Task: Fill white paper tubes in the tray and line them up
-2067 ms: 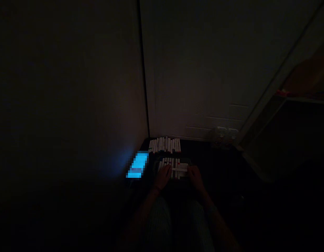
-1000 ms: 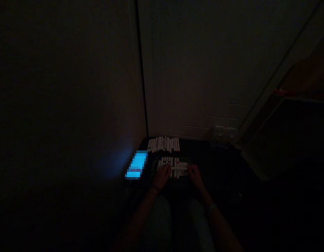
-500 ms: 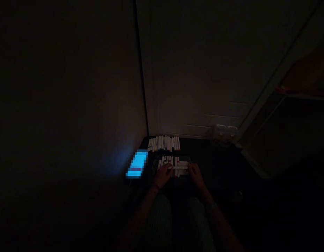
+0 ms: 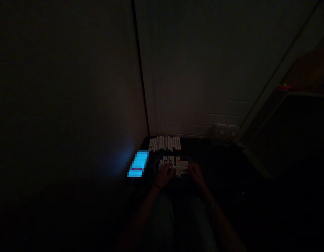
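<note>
A white marker (image 4: 180,167) lies crosswise between my two hands, one end in each. My left hand (image 4: 165,174) is closed on its left end, and my right hand (image 4: 195,171) pinches the right end. Beneath them is a clear tray (image 4: 156,164) with several white markers (image 4: 177,161) laid side by side, some with coloured bands. A pale flat patch shows in the right part of the tray. Behind the tray, a row of more white markers (image 4: 165,142) lies on the dark table. Darkness hides the fine detail of my fingers.
To the left, a glowing blue phone-like screen (image 4: 138,163) lies against the wall, its content blurred. Two clear plastic containers (image 4: 226,134) stand at the back right of the dark table (image 4: 216,161). A wall rises behind. A reddish shape (image 4: 306,73) is at the far right, unclear.
Both hands keep the marker over the tray in almost the same pose. The whole view has shifted very slightly; nothing has been let go or picked up.
</note>
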The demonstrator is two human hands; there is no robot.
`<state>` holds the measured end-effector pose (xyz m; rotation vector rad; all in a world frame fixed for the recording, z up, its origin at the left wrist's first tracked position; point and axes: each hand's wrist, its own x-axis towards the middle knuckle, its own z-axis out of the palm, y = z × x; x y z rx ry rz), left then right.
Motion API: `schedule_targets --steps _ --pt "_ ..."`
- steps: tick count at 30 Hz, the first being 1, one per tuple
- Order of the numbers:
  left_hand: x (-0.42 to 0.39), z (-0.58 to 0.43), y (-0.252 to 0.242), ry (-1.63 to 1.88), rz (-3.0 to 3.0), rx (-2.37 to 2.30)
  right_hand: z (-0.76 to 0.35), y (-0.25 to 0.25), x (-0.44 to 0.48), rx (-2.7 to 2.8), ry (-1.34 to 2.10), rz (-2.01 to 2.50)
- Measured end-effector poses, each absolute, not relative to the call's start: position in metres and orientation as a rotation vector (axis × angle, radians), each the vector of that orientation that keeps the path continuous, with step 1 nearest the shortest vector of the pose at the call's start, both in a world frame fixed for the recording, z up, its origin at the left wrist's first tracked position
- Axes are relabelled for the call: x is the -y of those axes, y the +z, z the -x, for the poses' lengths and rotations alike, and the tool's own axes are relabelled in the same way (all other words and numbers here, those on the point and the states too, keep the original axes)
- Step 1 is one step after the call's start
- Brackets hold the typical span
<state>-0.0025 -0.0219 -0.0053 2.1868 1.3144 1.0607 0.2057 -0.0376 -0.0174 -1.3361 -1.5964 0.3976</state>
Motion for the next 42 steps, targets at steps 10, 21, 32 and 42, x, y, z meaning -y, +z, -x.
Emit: schedule_targets --steps 10,21,32,42 --pt "0.0220 0.0043 -0.0055 0.984 -2.178 -1.336 -0.2043 -0.0180 0.0380 1.581 0.421 1.338" --pt "0.0207 0.0042 -0.0066 1.035 -2.203 -1.329 -0.2048 -0.0164 0.0382 1.601 0.400 1.339" --pt "0.0233 0.0030 -0.0018 1.043 -2.197 -1.307 -0.2043 -0.0141 0.0388 1.616 0.390 1.330" --pt "0.0228 0.0024 -0.0033 1.054 -2.194 -1.314 -0.2050 -0.0144 0.0382 1.615 0.376 1.341"
